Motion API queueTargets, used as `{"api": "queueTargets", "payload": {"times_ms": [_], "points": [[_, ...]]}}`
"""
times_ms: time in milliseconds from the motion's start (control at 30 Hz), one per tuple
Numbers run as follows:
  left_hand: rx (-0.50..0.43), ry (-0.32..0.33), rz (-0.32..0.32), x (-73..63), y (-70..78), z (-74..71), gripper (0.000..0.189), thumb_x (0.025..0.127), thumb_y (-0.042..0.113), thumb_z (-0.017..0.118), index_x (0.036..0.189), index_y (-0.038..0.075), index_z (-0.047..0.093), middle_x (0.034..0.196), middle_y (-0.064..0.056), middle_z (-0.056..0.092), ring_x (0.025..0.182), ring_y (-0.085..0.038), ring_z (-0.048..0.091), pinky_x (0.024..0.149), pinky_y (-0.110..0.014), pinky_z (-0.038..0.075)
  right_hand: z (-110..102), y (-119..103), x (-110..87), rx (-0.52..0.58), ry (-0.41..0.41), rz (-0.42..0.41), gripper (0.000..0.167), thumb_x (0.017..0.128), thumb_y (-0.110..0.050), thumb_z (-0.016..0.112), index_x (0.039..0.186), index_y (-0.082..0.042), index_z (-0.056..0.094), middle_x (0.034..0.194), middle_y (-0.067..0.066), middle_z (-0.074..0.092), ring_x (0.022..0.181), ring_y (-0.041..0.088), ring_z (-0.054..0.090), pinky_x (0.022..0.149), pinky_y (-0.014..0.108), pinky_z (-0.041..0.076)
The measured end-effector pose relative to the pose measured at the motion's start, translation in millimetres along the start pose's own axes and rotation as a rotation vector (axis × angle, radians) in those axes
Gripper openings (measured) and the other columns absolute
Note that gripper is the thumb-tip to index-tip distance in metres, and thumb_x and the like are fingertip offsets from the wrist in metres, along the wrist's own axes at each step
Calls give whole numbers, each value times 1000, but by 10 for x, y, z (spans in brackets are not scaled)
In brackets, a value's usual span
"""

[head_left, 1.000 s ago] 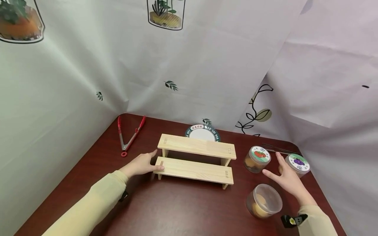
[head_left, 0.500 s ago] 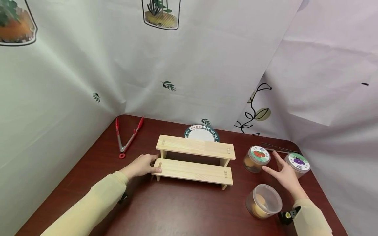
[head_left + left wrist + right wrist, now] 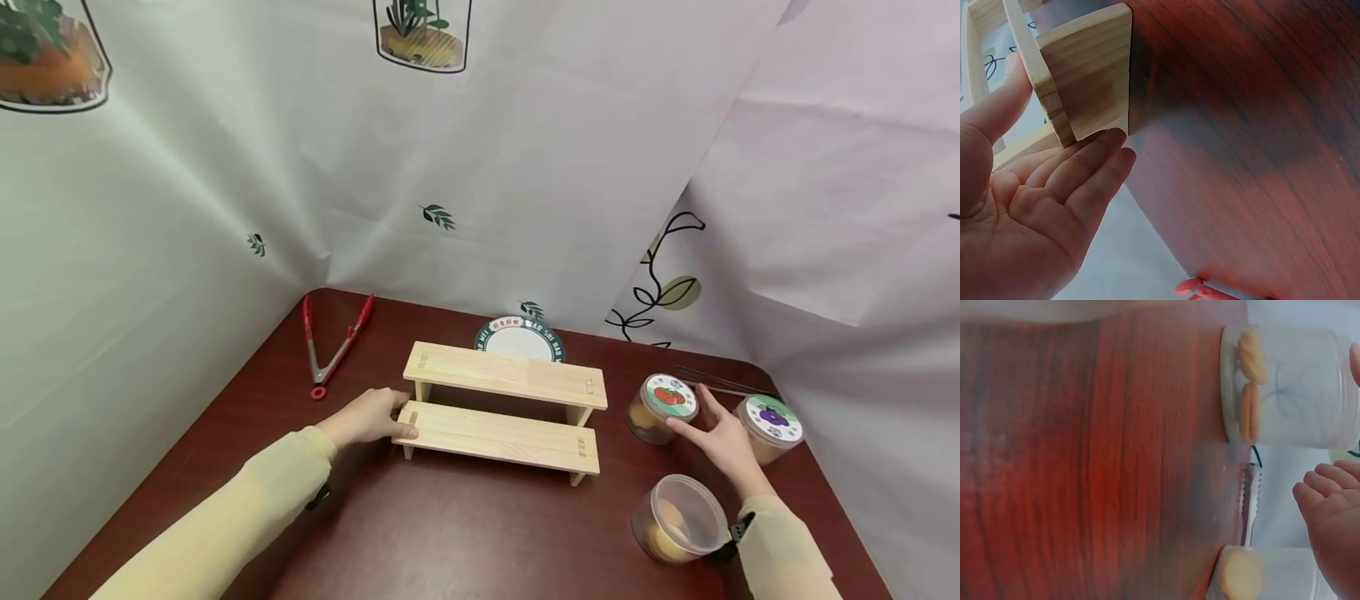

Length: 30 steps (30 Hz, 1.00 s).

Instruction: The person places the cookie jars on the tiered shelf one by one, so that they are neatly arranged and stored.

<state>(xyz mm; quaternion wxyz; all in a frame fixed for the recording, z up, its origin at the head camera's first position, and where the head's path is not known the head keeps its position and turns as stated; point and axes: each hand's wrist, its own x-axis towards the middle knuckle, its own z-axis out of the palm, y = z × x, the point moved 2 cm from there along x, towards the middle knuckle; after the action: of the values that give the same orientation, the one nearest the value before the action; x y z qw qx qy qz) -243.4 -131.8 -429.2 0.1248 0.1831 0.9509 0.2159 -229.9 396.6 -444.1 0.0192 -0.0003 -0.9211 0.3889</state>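
Observation:
My left hand (image 3: 375,417) holds the left end of a light wooden two-tier stand (image 3: 495,437), thumb on the lower shelf. In the left wrist view its fingers (image 3: 1088,159) lie along the stand's end panel (image 3: 1088,75). On the right, my right hand (image 3: 720,442) spreads thumb and fingers around the tomato-pictured lid of a clear jar (image 3: 647,421). Cookies (image 3: 1250,415) show inside that jar in the right wrist view, where the fingers stand a little apart from its wall. A second jar with a purple-pictured lid (image 3: 772,417) stands just right of this hand.
A lidless clear tub (image 3: 678,521) with cookies stands in front of the right hand, near the wrist. Red-handled tongs (image 3: 330,358) lie back left. A round plate (image 3: 517,333) sits behind the stand, and metal tongs (image 3: 727,385) lie back right.
My right hand has moved left, from between the two lidded jars to the tomato-lidded one. My left index finger has drawn in against the stand's end. The view has shifted slightly.

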Motion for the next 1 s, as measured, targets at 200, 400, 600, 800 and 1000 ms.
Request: {"api": "queueTargets", "payload": {"times_ms": [200, 400, 600, 800, 1000], "points": [[-12, -5, 0, 52, 9, -4, 59, 76, 34, 78, 117, -4, 61, 103, -9, 67, 93, -22, 60, 85, -42, 46, 11, 71, 15, 3, -27, 42, 94, 87, -38, 67, 151, -4, 7, 150, 28, 19, 134, 44, 29, 95, 19, 41], [-37, -9, -27, 56, -5, 7, 58, 76, 34, 79, 118, -2, 62, 103, -9, 67, 95, -22, 60, 86, -43, 46, 78, 82, 66, 77, -32, 26, 94, 87, -35, 69, 150, -2, 8, 146, 31, 29, 130, 44, 34, 75, 0, 34], [-22, -2, -14, 36, 1, 1, 49, 76, 32, 79, 110, -1, 64, 93, -4, 67, 85, -19, 58, 80, -39, 46, 138, 71, 95, 103, -8, 9, 92, 87, -31, 70, 150, 0, 12, 142, 32, 36, 129, 44, 36, 76, 1, 35], [-18, 5, 0, 24, 3, -1, 49, 76, 32, 79, 109, 0, 65, 92, -4, 67, 87, -20, 59, 80, -39, 46, 132, 47, 58, 110, 30, 21, 85, 86, -34, 70, 148, 0, 23, 137, 28, 45, 111, -8, 47, 76, 2, 37], [-18, -4, -7, 33, 23, -20, 36, 76, 31, 79, 97, 5, 66, 76, 2, 58, 72, -14, 48, 68, -32, 40, 125, 43, 66, 103, 50, -2, 84, 85, -34, 71, 147, 0, 25, 135, 27, 47, 95, -26, 36, 75, 3, 38]]}}
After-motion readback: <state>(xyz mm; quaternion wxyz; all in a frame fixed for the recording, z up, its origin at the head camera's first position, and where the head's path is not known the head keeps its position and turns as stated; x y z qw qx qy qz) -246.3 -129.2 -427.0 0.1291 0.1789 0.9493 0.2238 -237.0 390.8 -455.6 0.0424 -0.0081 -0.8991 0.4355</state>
